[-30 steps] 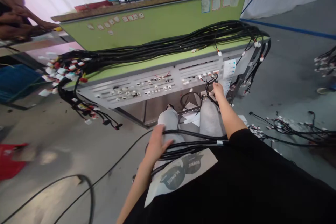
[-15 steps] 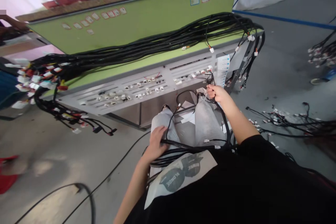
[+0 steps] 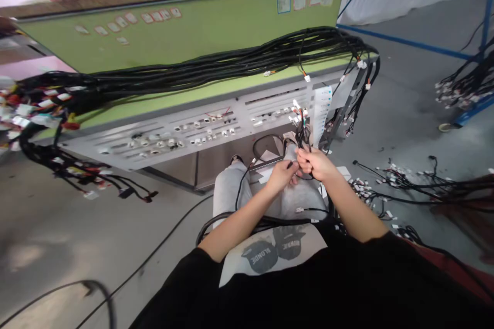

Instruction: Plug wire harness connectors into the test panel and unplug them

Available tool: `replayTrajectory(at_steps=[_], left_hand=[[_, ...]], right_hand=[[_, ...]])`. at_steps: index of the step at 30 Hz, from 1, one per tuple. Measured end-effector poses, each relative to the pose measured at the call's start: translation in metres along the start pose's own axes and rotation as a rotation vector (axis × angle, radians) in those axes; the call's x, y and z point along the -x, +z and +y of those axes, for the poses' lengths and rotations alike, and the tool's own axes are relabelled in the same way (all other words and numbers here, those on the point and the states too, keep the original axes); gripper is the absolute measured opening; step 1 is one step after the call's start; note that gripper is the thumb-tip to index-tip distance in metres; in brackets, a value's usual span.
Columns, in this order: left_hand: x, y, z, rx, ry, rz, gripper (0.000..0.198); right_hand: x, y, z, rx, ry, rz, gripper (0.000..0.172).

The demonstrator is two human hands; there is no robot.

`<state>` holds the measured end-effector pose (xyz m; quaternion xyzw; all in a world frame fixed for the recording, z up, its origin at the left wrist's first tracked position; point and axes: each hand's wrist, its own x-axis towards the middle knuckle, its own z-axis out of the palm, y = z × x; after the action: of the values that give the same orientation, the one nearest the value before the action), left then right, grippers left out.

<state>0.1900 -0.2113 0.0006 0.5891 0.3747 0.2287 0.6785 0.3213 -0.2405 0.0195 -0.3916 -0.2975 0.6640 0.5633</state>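
Note:
In front of my knees, my right hand [image 3: 317, 164] is closed around a wiring harness [image 3: 303, 134], whose black branches stick up with white connectors at their ends. Close beside it, my left hand [image 3: 283, 176] is curled, with its fingertips touching the same harness just below my right hand. What lies inside the left fingers is partly hidden. Across my lap runs a bundle of black cables [image 3: 266, 223]. A loose branch with a white connector [image 3: 253, 161] rises over one knee.
A grey panel with rows of white connectors [image 3: 170, 143] faces me. Long black cables [image 3: 216, 64] lie on the green bench ledge above it. A white label strip [image 3: 322, 113] hangs at the panel's right. More harnesses [image 3: 405, 177] lie on the right floor.
My left hand has left the cables on my lap and moved up and right to my right hand. The harness end with its connectors now stands up above my right hand.

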Motion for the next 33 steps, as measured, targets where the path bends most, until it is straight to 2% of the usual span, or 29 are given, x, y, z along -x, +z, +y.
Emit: replayTrajectory(at_steps=[3, 6, 8, 10, 13, 18, 20, 25, 33], left_hand=[[0.019, 0.006, 0.001, 0.089, 0.062, -0.053, 0.029], [0.030, 0.009, 0.011, 0.273, 0.129, 0.048, 0.034], [0.031, 0.010, 0.017, 0.338, 0.170, 0.113, 0.036], [0.029, 0.011, 0.022, 0.323, 0.207, 0.146, 0.033], [0.027, 0.011, 0.030, 0.144, 0.230, 0.147, 0.025], [0.030, 0.007, 0.052, -0.349, 0.238, 0.105, 0.018], [0.031, 0.006, 0.057, -0.441, 0.248, 0.091, 0.017], [0.029, 0.005, 0.053, -0.366, 0.237, -0.057, 0.016], [0.028, 0.012, 0.051, -0.322, 0.189, -0.002, 0.016]], right_hand=[[0.023, 0.003, -0.003, 0.089, -0.214, 0.008, 0.026], [0.028, 0.006, -0.017, 0.200, -0.460, 0.127, 0.027], [0.026, 0.008, -0.026, 0.276, -0.525, 0.145, 0.032], [0.025, 0.009, -0.031, 0.350, -0.475, 0.062, 0.035], [0.027, 0.010, -0.033, 0.459, -0.373, -0.056, 0.035], [0.033, 0.007, -0.029, 0.577, -0.362, 0.040, 0.031], [0.035, 0.005, -0.028, 0.592, -0.374, 0.097, 0.029], [0.038, 0.003, -0.029, 0.609, -0.398, 0.138, 0.024], [0.044, 0.003, -0.018, 0.563, -0.479, 0.268, 0.017]])
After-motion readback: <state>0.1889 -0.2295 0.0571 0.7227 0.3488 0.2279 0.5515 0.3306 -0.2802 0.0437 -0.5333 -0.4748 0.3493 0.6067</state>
